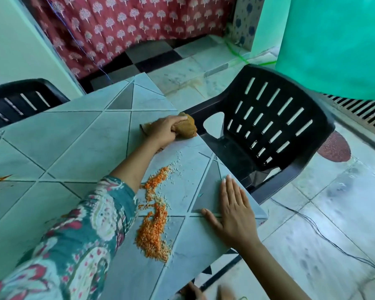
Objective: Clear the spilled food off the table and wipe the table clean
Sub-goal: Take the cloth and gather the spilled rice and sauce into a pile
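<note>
Orange and white spilled grains (155,221) lie in a long heap on the tiled table (74,144), near its right edge. My left hand (164,131) reaches across to the far right edge and grips a bunched brown cloth (187,128) that rests on the tabletop. My right hand (234,211) lies flat with straight fingers on the table's near right corner, just right of the grains. Small orange stains (3,178) mark the table at the far left.
A black plastic chair (275,126) stands close against the table's right side. Another black chair (20,100) is at the far left. A thin black cable (325,237) runs over the tiled floor on the right. A red patterned curtain (128,24) hangs behind.
</note>
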Motion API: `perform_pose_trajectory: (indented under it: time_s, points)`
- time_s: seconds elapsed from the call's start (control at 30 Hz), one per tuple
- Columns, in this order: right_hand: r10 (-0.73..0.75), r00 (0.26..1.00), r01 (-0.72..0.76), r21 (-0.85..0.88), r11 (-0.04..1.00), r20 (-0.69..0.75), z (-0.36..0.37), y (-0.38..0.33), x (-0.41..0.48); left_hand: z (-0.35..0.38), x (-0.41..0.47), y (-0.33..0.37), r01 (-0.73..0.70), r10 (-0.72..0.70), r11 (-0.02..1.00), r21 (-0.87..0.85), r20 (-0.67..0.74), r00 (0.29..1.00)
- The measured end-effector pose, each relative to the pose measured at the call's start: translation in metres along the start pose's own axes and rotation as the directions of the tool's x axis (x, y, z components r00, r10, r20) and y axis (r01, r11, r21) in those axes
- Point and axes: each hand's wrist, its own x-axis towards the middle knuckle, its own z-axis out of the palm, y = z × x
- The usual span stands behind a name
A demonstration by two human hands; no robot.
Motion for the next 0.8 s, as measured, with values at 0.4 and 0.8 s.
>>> perform_pose_trajectory:
  time_s: [0.4, 0.8]
  points:
    - [-0.023, 1.000, 0.023, 0.017, 1.000, -0.017, 0.002, 0.001, -0.001, -0.051, -0.073, -0.014, -0.098, 0.135, 0.978, -0.183, 0.200, 0.970]
    - [-0.054, 0.998, 0.054, 0.019, 0.998, 0.012, -0.004, 0.001, -0.004, -0.016, -0.139, -0.017, 0.029, 0.010, 0.987, -0.156, 0.244, 0.970]
